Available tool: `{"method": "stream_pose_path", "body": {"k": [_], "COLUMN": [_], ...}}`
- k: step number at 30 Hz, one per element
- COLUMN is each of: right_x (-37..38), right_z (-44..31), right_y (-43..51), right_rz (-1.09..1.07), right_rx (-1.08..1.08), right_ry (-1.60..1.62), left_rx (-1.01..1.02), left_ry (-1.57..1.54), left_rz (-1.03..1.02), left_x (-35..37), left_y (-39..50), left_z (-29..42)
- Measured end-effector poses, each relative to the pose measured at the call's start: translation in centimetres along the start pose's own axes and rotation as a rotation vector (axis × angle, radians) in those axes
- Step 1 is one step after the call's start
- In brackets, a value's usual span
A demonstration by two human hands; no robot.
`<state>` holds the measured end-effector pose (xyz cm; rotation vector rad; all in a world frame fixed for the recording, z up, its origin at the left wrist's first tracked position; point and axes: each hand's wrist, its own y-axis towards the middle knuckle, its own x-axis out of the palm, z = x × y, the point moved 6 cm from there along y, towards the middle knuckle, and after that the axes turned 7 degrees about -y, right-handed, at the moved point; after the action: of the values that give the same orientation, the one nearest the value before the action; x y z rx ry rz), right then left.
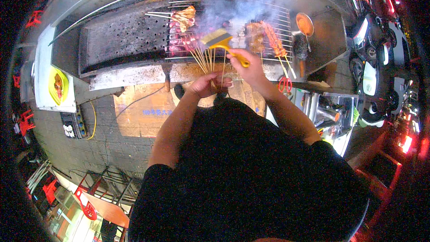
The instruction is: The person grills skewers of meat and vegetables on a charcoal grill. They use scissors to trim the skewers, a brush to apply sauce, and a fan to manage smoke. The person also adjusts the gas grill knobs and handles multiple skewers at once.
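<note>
My left hand (209, 84) grips the lower ends of several thin skewers (201, 59) in front of the grill. Their meat ends (190, 43) rest over the glowing part of the grill, partly veiled by smoke. In my right hand (248, 67) is a wide basting brush (218, 40) with a yellow handle; its pale bristles point left above the skewers. Further right, reddish skewered meat (272, 40) lies on the wire grate (285, 28) beside a browned piece (256, 37). On the grate's left side rests a bundle of pale, browned food on skewers (184, 18).
A perforated metal plate (117, 37) covers the grill's left part. Red-handled scissors (285, 84) hang at the front edge. A round strainer or ladle (304, 24) stands at right. On the left ledge sits a yellow-green basket (58, 85) with food. Cardboard (141, 114) covers the floor.
</note>
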<state>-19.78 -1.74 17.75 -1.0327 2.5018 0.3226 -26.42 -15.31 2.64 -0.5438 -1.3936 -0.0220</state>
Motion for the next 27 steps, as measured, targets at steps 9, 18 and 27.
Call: {"method": "stream_pose_path", "body": {"k": [9, 18, 27], "right_x": [1.7, 4.6, 7.6], "right_z": [0.9, -0.3, -6.5], "right_y": [0.1, -0.4, 2.4], "right_rz": [0.047, -0.043, -0.155], "right_rx": [-0.135, -0.176, -0.274], "right_ry": [-0.117, -0.142, -0.141], "left_rx": [0.104, 0.635, 0.210], "left_ry": [-0.099, 1.330, 1.923], "left_rz": [0.200, 1.180, 1.393], "left_x": [-1.8, -2.7, -1.8], "left_y": [-2.6, -5.7, -6.4], "left_z": [1.0, 5.6, 6.8]}}
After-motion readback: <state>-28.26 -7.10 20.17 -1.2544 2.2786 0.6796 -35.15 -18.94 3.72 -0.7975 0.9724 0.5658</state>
